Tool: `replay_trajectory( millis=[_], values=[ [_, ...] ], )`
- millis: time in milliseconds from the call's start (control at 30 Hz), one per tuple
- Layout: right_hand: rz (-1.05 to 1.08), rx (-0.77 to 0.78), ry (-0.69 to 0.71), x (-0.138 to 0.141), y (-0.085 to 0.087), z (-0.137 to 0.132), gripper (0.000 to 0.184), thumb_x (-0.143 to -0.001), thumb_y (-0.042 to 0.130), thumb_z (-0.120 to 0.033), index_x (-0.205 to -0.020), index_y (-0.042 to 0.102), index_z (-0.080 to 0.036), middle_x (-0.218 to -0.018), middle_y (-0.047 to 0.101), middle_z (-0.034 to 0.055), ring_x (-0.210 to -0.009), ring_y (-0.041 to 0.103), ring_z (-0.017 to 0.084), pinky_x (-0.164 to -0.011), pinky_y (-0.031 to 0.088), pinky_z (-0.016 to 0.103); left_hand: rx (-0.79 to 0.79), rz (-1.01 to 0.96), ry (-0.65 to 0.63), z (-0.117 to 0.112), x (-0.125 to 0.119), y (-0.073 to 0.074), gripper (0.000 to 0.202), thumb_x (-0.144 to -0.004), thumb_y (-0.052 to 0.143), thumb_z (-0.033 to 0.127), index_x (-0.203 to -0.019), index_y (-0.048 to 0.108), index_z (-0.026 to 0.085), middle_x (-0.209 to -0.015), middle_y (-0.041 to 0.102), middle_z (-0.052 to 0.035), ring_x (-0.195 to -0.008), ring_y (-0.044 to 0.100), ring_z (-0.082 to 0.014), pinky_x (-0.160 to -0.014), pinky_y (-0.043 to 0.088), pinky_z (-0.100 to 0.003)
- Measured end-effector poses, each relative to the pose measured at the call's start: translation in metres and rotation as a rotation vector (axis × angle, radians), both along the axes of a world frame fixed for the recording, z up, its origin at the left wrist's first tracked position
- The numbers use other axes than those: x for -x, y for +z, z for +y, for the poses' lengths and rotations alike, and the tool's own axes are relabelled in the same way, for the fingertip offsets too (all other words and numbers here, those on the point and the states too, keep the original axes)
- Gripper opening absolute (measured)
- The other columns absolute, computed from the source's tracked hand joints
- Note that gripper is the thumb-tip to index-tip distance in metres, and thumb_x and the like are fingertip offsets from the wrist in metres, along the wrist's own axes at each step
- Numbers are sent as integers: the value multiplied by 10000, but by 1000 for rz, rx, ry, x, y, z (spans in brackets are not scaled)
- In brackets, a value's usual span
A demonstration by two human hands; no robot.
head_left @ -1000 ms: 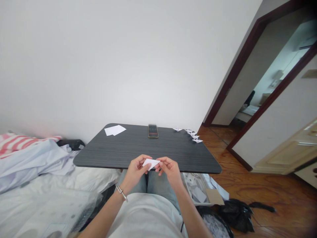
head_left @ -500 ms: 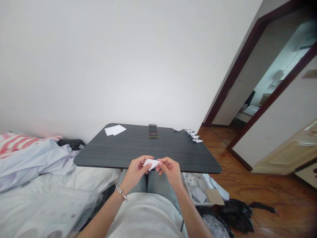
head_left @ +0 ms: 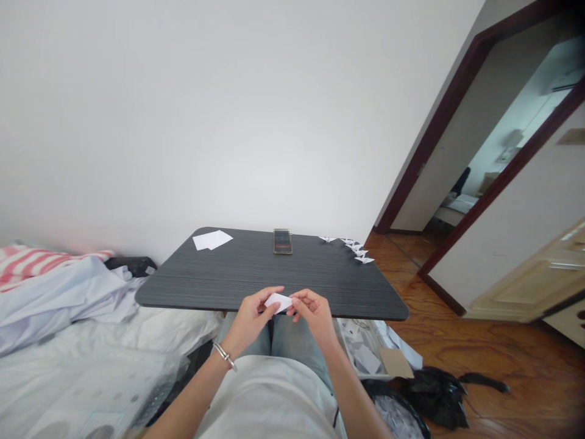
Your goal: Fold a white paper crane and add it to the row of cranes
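Note:
A small folded piece of white paper (head_left: 278, 302) is held between my two hands, above the near edge of the dark table (head_left: 256, 271). My left hand (head_left: 254, 311) pinches its left side, thumb on top and fingers behind. The thumb and fingertips of my right hand (head_left: 313, 308) are closed on its right corner. At the table's far right stand several folded white paper cranes (head_left: 364, 260). Flat white paper sheets (head_left: 212, 239) lie overlapping at the far left.
A phone (head_left: 282, 242) lies at the table's back middle, near the white wall. Bedding and clothes (head_left: 68, 292) are heaped on the left. Right of my legs are a bin of papers (head_left: 365, 350) and black plastic bags (head_left: 436, 393). A doorway opens at the right.
The right end of the folded paper looks shorter, with my right fingertips now over its corner. My right hand has shifted very slightly; my left hand keeps its hold.

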State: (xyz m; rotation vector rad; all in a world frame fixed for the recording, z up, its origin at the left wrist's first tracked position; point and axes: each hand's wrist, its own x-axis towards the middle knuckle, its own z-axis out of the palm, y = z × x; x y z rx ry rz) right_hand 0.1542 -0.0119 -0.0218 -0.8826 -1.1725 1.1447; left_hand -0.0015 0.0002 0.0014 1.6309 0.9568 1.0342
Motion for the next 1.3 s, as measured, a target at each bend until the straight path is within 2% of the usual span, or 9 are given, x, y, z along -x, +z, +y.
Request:
replay_trajectory(
  millis=[100, 233, 367, 467, 567, 767, 1000, 1167, 1300],
  values=[
    [-11, 50, 10, 0, -1, 1, 131, -702, 621, -272, -686, 609, -142, -546, 639, 3, -455, 570, 90, -406, 438, 163, -73, 70, 6, 0, 2, -2, 355, -759, 506, 235, -1105, 552, 172, -896, 621, -57, -707, 535, -144, -647, 421, -238],
    [26, 94, -10, 1, -1, 2, 153, -673, 647, -275, -637, 594, -136, -515, 645, 5, -416, 562, 85, -408, 444, 166, -159, 54, 29, 0, 2, -5, 430, -754, 524, 229, -1178, 454, 206, -805, 567, -19, -672, 516, -127, -634, 420, -232],
    [83, 110, -68, 4, 1, 1, 163, -660, 657, -281, -626, 594, -135, -524, 656, 13, -428, 574, 90, -422, 453, 170, -198, -29, 81, 0, 0, -7, 321, -708, 585, 226, -1008, 480, 184, -744, 529, 5, -612, 498, -106, -577, 410, -211],
    [107, 116, -91, 6, 4, 0, 166, -654, 661, -285, -626, 594, -136, -522, 658, 15, -435, 579, 93, -430, 458, 174, -185, -46, 111, 0, -1, -6, 153, -715, 577, 243, -818, 490, 171, -651, 507, 24, -590, 491, -103, -560, 393, -202],
    [111, 119, -92, 8, 6, -3, 169, -650, 666, -285, -621, 592, -135, -523, 659, 17, -435, 579, 92, -433, 459, 172, -148, -33, 112, 1, -3, -5, 121, -719, 572, 253, -742, 497, 161, -617, 488, 29, -571, 467, -95, -550, 375, -196],
    [101, 113, -74, 13, 9, -7, 167, -657, 664, -288, -632, 602, -135, -541, 664, 23, -459, 594, 103, -452, 469, 180, -86, -114, 118, 1, -4, -4, 139, -711, 575, 256, -714, 475, 160, -549, 427, 60, -492, 412, -74, -485, 331, -181],
    [115, 127, -53, 7, 5, -4, 274, -740, 559, -391, -707, 619, -126, -584, 673, 53, -487, 613, 117, -451, 481, 190, -48, -161, 139, 1, -3, 1, 164, -699, 584, 268, -705, 459, 163, -527, 432, 71, -464, 404, -66, -464, 329, -176],
    [18, 93, -8, 7, 4, -4, 186, -663, 652, -308, -732, 610, -141, -603, 659, 27, -483, 595, 111, -435, 464, 188, -55, -161, 129, 1, -3, 1, 152, -707, 577, 254, -715, 460, 158, -536, 433, 65, -476, 404, -62, -469, 343, -172],
    [-42, 6, -49, 9, 5, -6, 262, -623, 681, -223, -865, 595, -174, -605, 627, -13, -540, 602, 130, -459, 479, 207, -26, -177, 115, 2, -3, -1, 165, -698, 585, 263, -723, 462, 157, -541, 449, 60, -473, 417, -63, -463, 357, -174]
  ],
)
